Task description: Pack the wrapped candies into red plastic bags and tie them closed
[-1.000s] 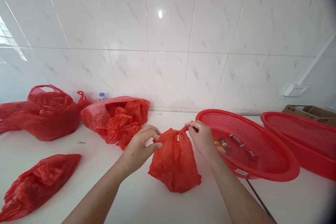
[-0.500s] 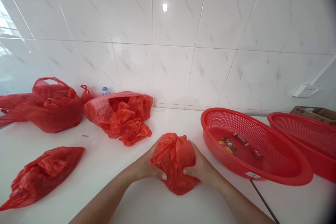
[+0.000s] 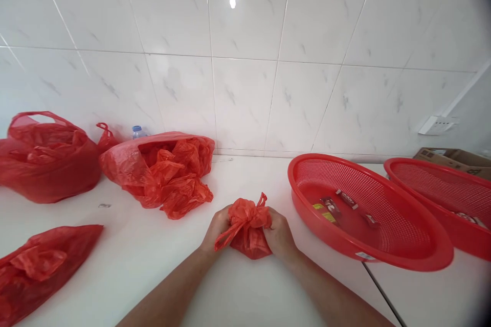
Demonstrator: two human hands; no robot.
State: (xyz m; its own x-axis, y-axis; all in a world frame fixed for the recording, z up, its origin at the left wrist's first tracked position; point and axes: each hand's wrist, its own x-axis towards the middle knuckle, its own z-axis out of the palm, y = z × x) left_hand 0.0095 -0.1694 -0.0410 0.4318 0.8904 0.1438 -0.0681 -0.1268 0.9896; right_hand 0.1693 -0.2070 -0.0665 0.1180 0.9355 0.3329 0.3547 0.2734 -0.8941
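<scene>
A small red plastic bag (image 3: pixel 250 230), knotted at the top with its loops sticking out, is gripped from both sides in front of me. My left hand (image 3: pixel 218 230) curls round its left side, fingers mostly behind the bag. On the other side my right hand (image 3: pixel 281 235) is closed against it, its fingertips hidden by the plastic. What the bag contains cannot be seen. Right of my hands stands a large red oval basket (image 3: pixel 322 245) with a few small wrapped snacks (image 3: pixel 330 206) on its bottom.
Several red bags stand at the left: a full one (image 3: pixel 57 173), a wide-open one (image 3: pixel 126 163) stuffed with crumpled bags, and one lying nearer (image 3: pixel 49 265). A blue-capped bottle (image 3: pixel 137 132) is behind. A second red basket (image 3: pixel 433 204) and a cardboard box (image 3: pixel 452 159) are at far right.
The bag has turned and tilted in my hands, so its knot now faces up and its body shows less. The view has shifted slightly to the right.
</scene>
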